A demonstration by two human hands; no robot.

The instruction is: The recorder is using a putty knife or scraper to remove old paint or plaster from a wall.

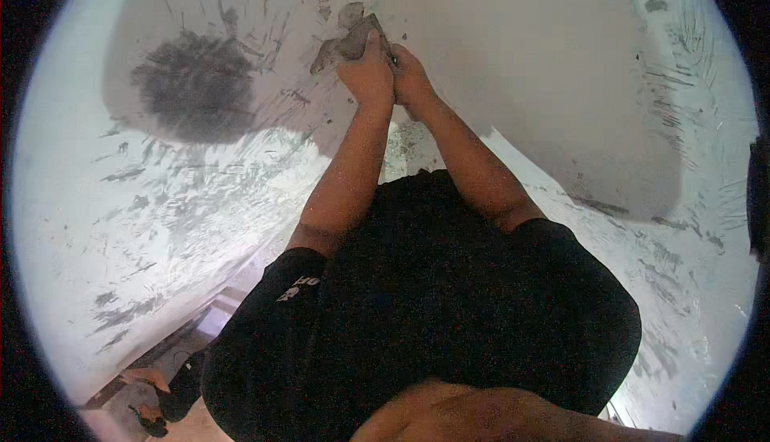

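Both hands are together near the top of the head view, arms stretched forward over a pale work surface (541, 63). My left hand (370, 75) grips a flat, dark grey clay-like piece (356, 44), its thumb lying along the top. Against the piece's right edge, my right hand (415, 78) is closed, touching or nearly touching my left; its fingertips are partly hidden. A rounded grey lump (351, 15) sits just beyond the piece. Whether these are separate lumps or one mass is hard to tell.
Left of my hands spreads a dark grey smeared patch (195, 90). Grey streaks (668, 99) mark the surface's right side. A bright, smeared area (198, 183) lies nearer me on the left. At the lower left, beyond the edge, dim objects (147, 409) are blurred.
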